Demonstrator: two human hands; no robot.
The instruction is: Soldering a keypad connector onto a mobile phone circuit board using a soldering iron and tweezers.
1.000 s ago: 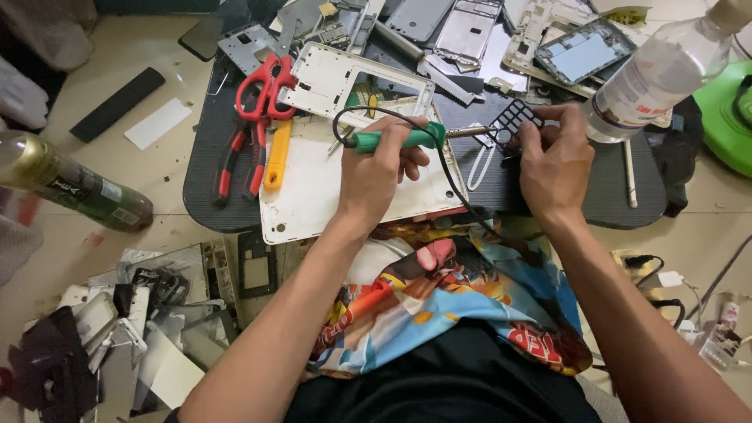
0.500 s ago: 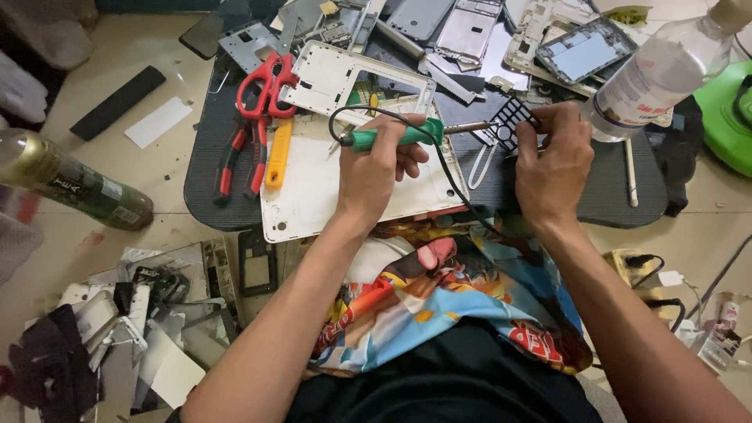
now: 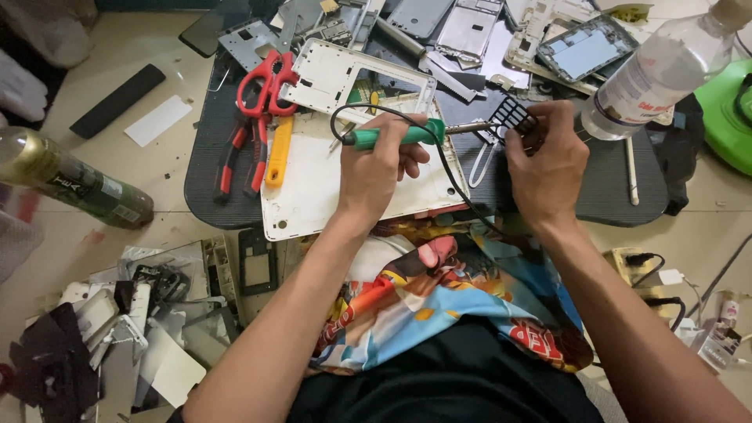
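the green-handled soldering iron [image 3: 395,135] lies almost level across the view, its long axis running left to right, handle in the left hand [image 3: 376,168] and metal tip pointing right toward the small dark grid-like part [image 3: 513,116] that the right hand [image 3: 548,160] holds up. the tip sits just at the left edge of that part, touching or very nearly so; the view is too small to tell which. so the part lies directly to the right of the left hand, along the line of the iron, and the right hand is plainly the nearer of the 2 to it. the left hand is curled closed round the green handle, fingers wrapped from above and thumb underneath, with the black cord [image 3: 368,113] looping up from the handle's rear and back down past the wrist. the right hand is pressed together into a pinch, thumb and fingertips gripping the lower right of the gridded part, which is tilted and held slightly above the dark mat [image 3: 219,141]. both hands work over the right end of a white device back panel [image 3: 313,180] lying flat on the mat. red-handled scissors [image 3: 266,82] and a yellow pry tool [image 3: 278,153] rest well to the left, and a clear plastic bottle [image 3: 658,70] lies near the right hand, apart from it.
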